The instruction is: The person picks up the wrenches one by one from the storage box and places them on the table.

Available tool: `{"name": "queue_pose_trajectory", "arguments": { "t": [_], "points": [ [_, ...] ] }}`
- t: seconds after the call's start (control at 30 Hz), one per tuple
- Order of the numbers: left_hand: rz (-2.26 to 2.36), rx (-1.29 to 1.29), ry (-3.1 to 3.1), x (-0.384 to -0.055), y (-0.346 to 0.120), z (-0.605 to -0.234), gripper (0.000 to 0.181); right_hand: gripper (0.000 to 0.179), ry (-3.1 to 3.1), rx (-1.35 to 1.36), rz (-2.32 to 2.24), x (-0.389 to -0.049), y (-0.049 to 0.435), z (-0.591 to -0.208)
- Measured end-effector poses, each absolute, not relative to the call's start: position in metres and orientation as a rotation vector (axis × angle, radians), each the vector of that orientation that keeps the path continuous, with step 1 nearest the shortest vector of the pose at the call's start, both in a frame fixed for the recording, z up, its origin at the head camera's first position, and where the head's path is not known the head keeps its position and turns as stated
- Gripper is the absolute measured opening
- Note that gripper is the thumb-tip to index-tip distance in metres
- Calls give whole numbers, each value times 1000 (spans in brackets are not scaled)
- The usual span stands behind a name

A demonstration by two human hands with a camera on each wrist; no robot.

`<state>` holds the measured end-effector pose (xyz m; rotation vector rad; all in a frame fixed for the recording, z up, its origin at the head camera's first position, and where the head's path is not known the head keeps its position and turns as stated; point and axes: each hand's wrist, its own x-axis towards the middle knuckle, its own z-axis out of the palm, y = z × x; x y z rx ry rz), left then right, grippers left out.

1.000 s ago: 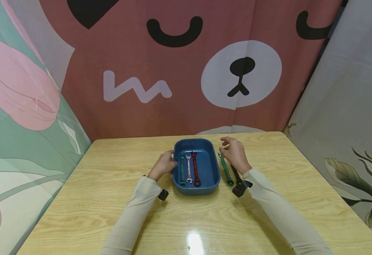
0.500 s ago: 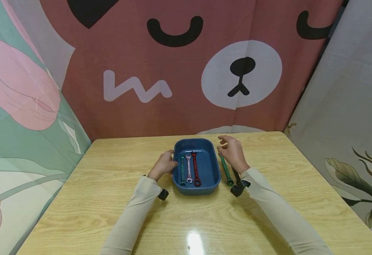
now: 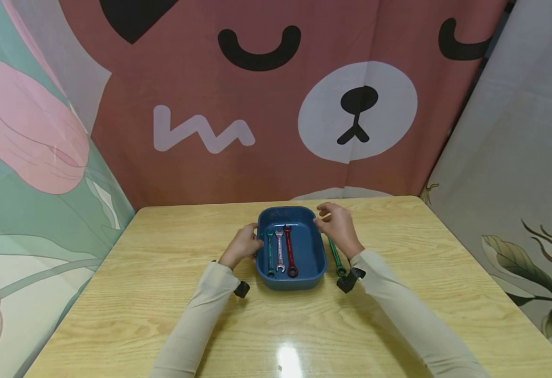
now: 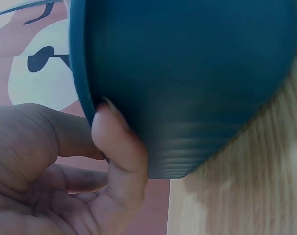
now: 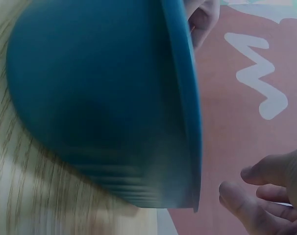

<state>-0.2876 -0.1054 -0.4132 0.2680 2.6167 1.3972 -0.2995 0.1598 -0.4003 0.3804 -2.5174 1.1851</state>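
Observation:
A blue plastic bin (image 3: 291,285) stands on the table in the head view. Inside it lie a green wrench (image 3: 270,255), a silver-pink wrench (image 3: 280,253) and a red wrench (image 3: 290,253), side by side. My left hand (image 3: 241,245) grips the bin's left rim; the left wrist view shows the thumb and fingers (image 4: 120,147) pinching its edge. My right hand (image 3: 339,228) hovers by the right rim with loosely bent fingers and nothing between them. In the right wrist view, this hand (image 5: 266,196) is apart from the bin. Another green wrench (image 3: 337,258) lies on the table, partly hidden by the right hand.
The wood-grain table (image 3: 162,294) runs back to a hanging bear-print cloth (image 3: 200,178). Patterned cloths also hang at the left and right sides. Black cameras are strapped to both wrists, the right one (image 3: 349,281) close to the loose green wrench.
My right hand has moved left toward the bin's right rim. The dark tool seen earlier beneath the right forearm is now hidden. The left hand and the bin have stayed in place.

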Motion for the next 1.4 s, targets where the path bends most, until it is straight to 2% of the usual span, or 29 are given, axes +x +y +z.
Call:
{"name": "queue_pose_trajectory", "arguments": {
  "t": [0.53, 1.4],
  "points": [
    [1394, 257, 2610, -289, -105, -413, 61, 24, -2576, 378, 1156, -300, 140, -404],
    [1377, 304, 2629, -291, -106, -414, 62, 28, -2686, 395, 1079, -305, 120, -414]
  ]
}}
